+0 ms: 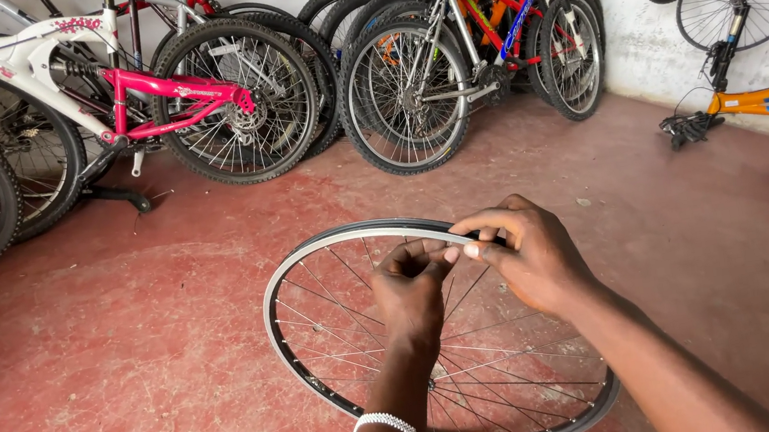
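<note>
Bare spoked silver bicycle wheel rim [309,252] lay tilted over red concrete floor [127,382]. Left hand [412,287], right hand [528,254] pinched rim's far edge; hub hidden behind left wrist.

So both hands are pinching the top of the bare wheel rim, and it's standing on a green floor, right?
Not quite. The head view shows the floor is red, not green. The rest holds: the left hand and right hand pinch the top of the bare wheel rim.
</note>
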